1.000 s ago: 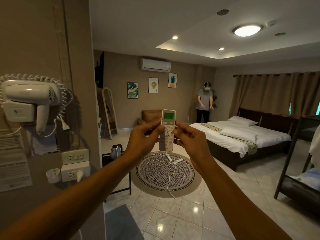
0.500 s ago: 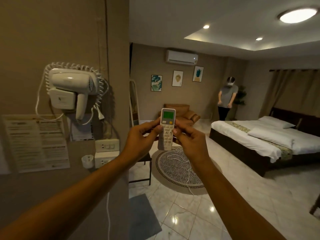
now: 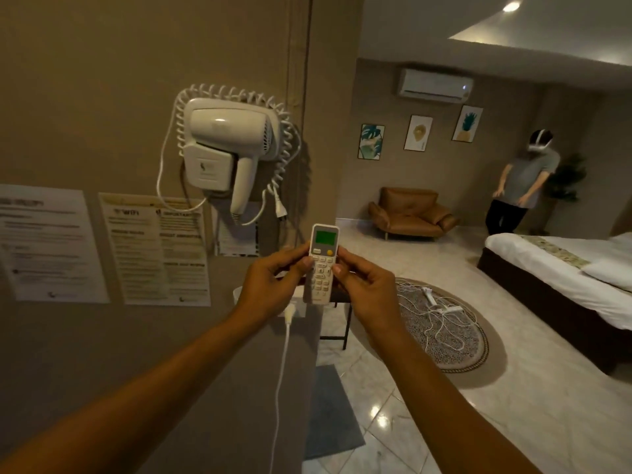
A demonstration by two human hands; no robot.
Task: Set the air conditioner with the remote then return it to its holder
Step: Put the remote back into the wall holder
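Observation:
The white remote (image 3: 323, 261) with a lit green screen stands upright in front of me. My left hand (image 3: 272, 285) grips its left edge and my right hand (image 3: 367, 292) grips its right edge, thumbs resting on the buttons. The white air conditioner (image 3: 435, 85) hangs high on the far wall, up and to the right of the remote, with a small light on at its right end. I cannot make out a remote holder; my hands hide the wall patch just behind them.
A wall-mounted hair dryer (image 3: 227, 145) with a coiled cord hangs on the near wall above paper notices (image 3: 155, 248). A white cable (image 3: 282, 371) hangs below my hands. A person (image 3: 523, 183) stands by the bed (image 3: 561, 278). A round rug (image 3: 444, 326) with cables and a brown armchair (image 3: 412, 213) lie beyond.
My view has swung left, so the near wall with the hair dryer and notices fills more of it. Both hands have kept hold of the remote.

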